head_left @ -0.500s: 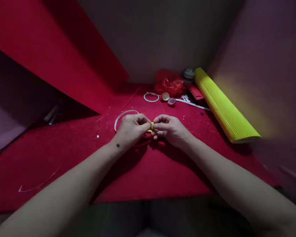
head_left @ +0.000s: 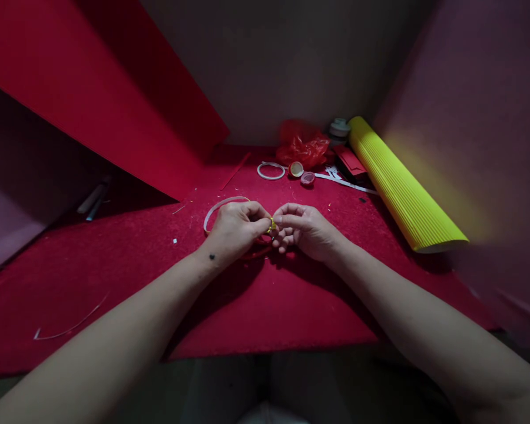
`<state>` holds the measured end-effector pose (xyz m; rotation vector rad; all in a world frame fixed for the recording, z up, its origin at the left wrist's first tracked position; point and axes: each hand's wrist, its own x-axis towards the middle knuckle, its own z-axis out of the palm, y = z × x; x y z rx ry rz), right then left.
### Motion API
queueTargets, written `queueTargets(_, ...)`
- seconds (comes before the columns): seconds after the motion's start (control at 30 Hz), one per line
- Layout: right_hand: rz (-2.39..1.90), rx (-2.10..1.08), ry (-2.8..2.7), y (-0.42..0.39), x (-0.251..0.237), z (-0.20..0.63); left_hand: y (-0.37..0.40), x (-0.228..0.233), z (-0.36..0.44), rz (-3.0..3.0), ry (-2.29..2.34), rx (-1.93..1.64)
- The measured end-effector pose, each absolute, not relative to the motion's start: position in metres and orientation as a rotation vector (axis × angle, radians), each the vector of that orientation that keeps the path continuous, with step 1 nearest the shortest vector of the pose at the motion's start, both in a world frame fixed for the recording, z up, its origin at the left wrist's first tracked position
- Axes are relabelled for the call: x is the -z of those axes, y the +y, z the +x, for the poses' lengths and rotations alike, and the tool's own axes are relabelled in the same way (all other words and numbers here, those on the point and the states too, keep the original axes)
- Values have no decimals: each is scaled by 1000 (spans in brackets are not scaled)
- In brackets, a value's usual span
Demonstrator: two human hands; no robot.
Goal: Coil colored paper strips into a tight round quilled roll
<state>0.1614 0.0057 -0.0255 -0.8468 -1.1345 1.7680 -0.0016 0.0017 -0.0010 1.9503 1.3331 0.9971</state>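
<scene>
Between my hands is a small ridged yellow strip [head_left: 272, 224] that looks like corrugated paper, held above the red cloth. My left hand [head_left: 236, 229] pinches its left side between thumb and fingers. From the right, the thumb and forefinger of my right hand [head_left: 309, 231] close on the same strip, the other fingers loosely curled below. A pale curved band [head_left: 211, 213] loops out behind my left hand. Under the hands lies a red loop [head_left: 257, 255], partly hidden; whether it joins the yellow strip I cannot tell.
A large red board [head_left: 128, 100] leans at left. Farther back are a red plastic bag [head_left: 302, 147], a white coil [head_left: 271, 171], two small round rolls or cups [head_left: 295, 169] and a lidded jar [head_left: 339, 128]. A yellow corrugated roll [head_left: 406, 188] lies along the right wall.
My right hand's lower fingers have spread slightly and shifted down and right. The yellow strip stays between both hands, turned a little. The view has moved slightly.
</scene>
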Motion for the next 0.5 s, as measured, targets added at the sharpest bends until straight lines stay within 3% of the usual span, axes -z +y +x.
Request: queueTargets(0.5, -852, -1718, -1145, 6, 28, 159, 0, -7, 1, 1642, 1353, -890)
